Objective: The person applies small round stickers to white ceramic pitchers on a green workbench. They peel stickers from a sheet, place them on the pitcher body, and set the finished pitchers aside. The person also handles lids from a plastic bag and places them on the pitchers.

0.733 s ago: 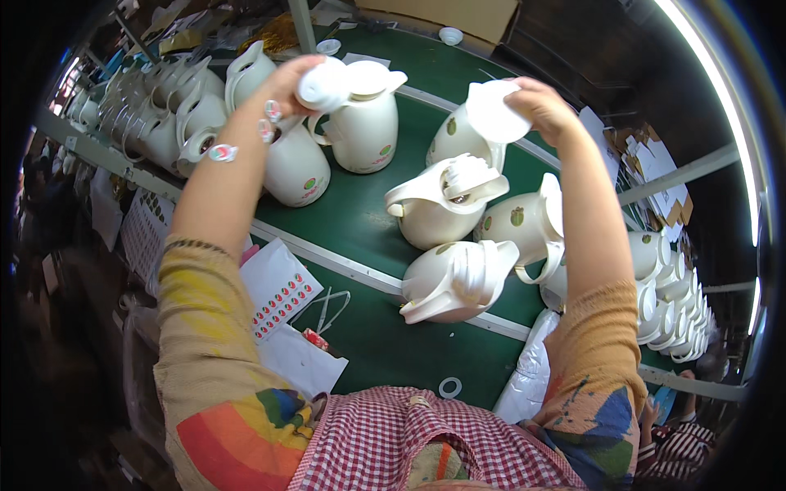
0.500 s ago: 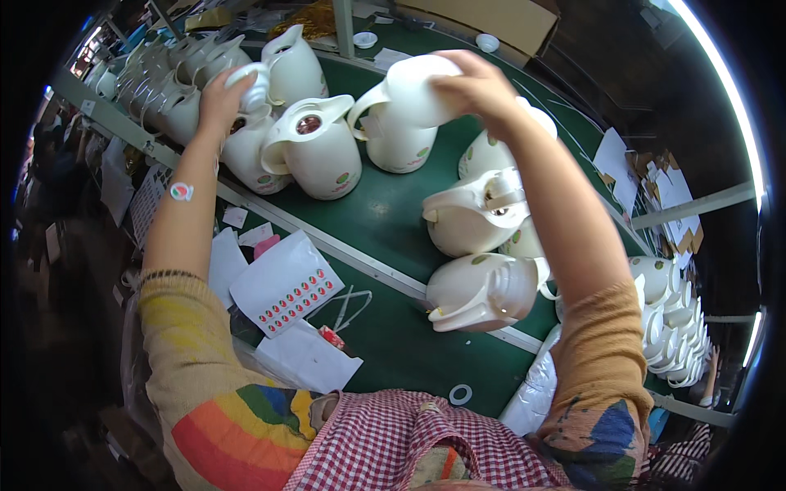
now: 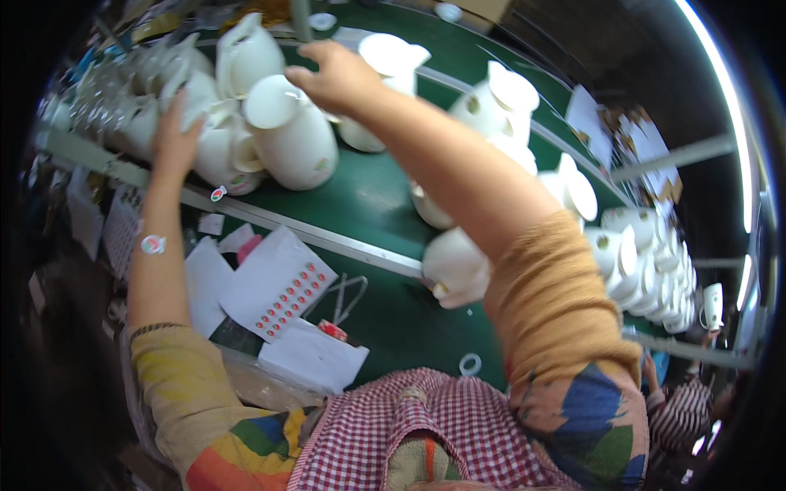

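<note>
Several white thermos jugs stand on the green table at the back left. My left hand [image 3: 173,143] reaches among them beside a white jug [image 3: 219,151], its thumb and fingers apart; no held object shows. My right hand [image 3: 340,78] is stretched leftward above a jug [image 3: 299,147] with a smooth round white top [image 3: 273,102]. Its thumb and forefinger are spread, with nothing visible between them. Behind my right forearm is another jug [image 3: 393,57] with a round white top. A round red-and-green sticker [image 3: 153,245] is on my left forearm.
More white jugs [image 3: 491,94] stand right of my right arm, partly hidden by it. Stacked jugs [image 3: 647,270] line the far right. Sticker sheets [image 3: 282,286], papers [image 3: 315,356] and a white ring [image 3: 470,365] lie nearer me. A metal rail [image 3: 327,237] crosses the table.
My left hand no longer shows the white lid it held. My right hand has let go of the round white piece over the middle jug and moved left. The view has shifted.
</note>
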### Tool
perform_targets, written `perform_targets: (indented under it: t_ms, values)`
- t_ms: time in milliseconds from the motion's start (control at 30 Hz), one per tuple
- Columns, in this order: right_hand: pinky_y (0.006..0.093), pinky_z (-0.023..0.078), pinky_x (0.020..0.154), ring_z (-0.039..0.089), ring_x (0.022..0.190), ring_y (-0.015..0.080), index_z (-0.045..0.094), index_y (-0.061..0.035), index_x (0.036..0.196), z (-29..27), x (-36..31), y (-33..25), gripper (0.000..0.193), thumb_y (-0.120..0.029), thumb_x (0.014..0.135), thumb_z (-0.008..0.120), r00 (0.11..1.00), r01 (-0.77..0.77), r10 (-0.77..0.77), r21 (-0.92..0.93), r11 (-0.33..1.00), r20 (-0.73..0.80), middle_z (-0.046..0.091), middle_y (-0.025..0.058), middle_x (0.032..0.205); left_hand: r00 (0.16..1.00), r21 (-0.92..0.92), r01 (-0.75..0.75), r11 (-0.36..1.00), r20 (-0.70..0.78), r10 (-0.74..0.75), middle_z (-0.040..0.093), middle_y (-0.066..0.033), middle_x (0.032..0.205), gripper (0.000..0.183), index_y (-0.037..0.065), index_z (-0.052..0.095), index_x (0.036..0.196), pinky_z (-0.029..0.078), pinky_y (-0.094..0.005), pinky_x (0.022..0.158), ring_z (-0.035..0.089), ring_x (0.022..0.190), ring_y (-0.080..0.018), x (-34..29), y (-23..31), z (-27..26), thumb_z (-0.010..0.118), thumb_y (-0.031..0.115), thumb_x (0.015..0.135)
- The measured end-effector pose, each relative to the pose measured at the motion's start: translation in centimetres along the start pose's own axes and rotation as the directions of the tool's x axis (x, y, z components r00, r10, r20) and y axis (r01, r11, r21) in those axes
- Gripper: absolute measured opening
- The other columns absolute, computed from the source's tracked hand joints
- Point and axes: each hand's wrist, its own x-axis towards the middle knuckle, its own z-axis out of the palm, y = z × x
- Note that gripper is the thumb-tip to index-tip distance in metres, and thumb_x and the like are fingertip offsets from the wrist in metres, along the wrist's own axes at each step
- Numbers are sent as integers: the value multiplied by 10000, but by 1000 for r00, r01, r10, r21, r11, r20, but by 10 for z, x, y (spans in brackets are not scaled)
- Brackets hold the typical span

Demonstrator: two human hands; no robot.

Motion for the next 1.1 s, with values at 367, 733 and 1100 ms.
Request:
perform_targets:
  t_ms: [367, 733, 1100]
  values:
    - [435, 381, 1028, 457, 1240, 396, 417, -141, 1398, -239, -252, 41, 869, -403, 655, 784, 918, 33, 67, -244, 969, 390, 398, 218, 1415, 532, -596, 766, 242, 799, 282, 643, -75, 1038, 278, 19, 601, 1153, 462, -290, 855, 593, 955, -148, -184, 330, 19, 576, 151, 909]
    - [464, 383, 1020, 431, 1251, 355, 248, -157, 1440, -206, -322, 95, 1027, -325, 612, 832, 980, -189, 157, 318, 929, 123, 400, 208, 1355, 621, -654, 756, 27, 730, 287, 569, -6, 718, 158, 35, 609, 939, 428, -229, 573, 513, 605, -90, -261, 429, 36, 553, 183, 936]
    - [404, 377, 1004, 456, 1179, 326, 505, -108, 1336, -300, -454, 82, 798, -293, 610, 780, 945, -39, 24, 40, 998, 326, 405, 169, 1269, 628, -747, 559, 359, 664, 405, 617, -35, 788, 232, -7, 653, 961, 437, -267, 662, 517, 718, -87, -311, 504, -38, 614, 212, 895]
